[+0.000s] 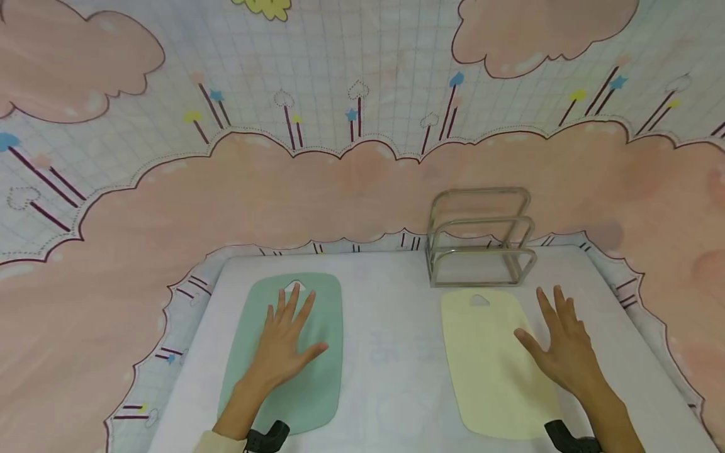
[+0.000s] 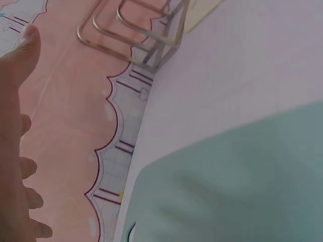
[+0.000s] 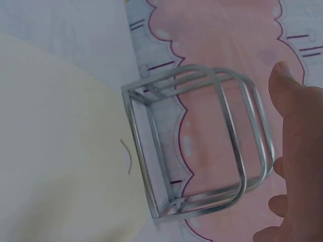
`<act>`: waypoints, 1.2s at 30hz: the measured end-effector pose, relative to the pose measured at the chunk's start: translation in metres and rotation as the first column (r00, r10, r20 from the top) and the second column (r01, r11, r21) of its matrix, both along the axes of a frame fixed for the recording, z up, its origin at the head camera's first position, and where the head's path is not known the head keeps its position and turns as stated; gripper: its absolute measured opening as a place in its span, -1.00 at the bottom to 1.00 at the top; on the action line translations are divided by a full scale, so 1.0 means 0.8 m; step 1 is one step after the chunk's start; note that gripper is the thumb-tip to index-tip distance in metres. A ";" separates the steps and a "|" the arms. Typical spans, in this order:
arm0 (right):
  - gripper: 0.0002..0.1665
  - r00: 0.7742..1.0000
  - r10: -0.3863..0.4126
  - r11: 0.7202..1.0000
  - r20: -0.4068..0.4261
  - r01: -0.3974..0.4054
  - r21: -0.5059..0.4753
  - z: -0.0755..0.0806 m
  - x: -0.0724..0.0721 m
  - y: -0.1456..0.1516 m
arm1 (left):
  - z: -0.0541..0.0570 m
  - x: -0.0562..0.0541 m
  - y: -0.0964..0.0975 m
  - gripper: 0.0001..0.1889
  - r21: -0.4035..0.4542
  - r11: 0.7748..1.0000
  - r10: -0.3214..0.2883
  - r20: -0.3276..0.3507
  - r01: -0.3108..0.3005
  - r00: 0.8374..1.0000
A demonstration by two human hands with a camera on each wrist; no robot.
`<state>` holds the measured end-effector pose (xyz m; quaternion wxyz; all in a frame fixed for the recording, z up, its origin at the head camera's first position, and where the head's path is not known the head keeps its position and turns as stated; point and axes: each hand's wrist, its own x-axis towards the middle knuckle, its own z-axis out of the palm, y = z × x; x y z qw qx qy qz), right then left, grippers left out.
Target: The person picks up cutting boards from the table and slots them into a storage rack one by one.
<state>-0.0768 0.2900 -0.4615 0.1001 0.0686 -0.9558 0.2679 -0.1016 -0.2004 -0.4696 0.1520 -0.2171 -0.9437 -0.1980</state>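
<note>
My left hand point(image 1: 283, 349) is spread over a green cutting board point(image 1: 317, 308) on the left, its fingers straight and holding nothing. To the right, my right hand point(image 1: 569, 346) hovers with fingers extended beside the right edge of a yellow cutting board point(image 1: 487, 365); nothing is in it. Both boards lie flat, each with a small hanging hole at its far end. Behind the yellow board stands a metal wire rack point(image 1: 481, 251) with upright loops and bare slots. In the right wrist view the rack point(image 3: 136, 151) stands just past the yellow board's point(image 3: 60, 131) far end.
Beneath the boards lies a white table surface point(image 1: 391, 352). A cloth printed with pink clouds point(image 1: 340, 195) and candle-like lines surrounds it. Black wrist straps point(image 1: 269, 437) show at the bottom of the head view, with a light sleeve point(image 1: 218, 442) on the left arm.
</note>
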 end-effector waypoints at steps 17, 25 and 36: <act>-0.18 0.997 -0.061 0.967 -0.037 0.049 -0.252 -0.008 -0.030 0.005 | 0.000 -0.034 0.110 0.02 0.435 0.899 -0.142 0.173 0.054 0.975; -0.21 0.998 -0.064 0.943 -0.026 0.052 -0.330 -0.006 -0.048 0.011 | -0.012 -0.056 0.161 -0.03 0.535 0.840 -0.227 0.205 0.085 0.952; -0.24 0.994 -0.042 0.892 0.097 0.081 -0.444 -0.005 -0.072 0.014 | -0.028 -0.079 0.210 -0.03 0.639 0.766 -0.291 0.247 0.071 0.924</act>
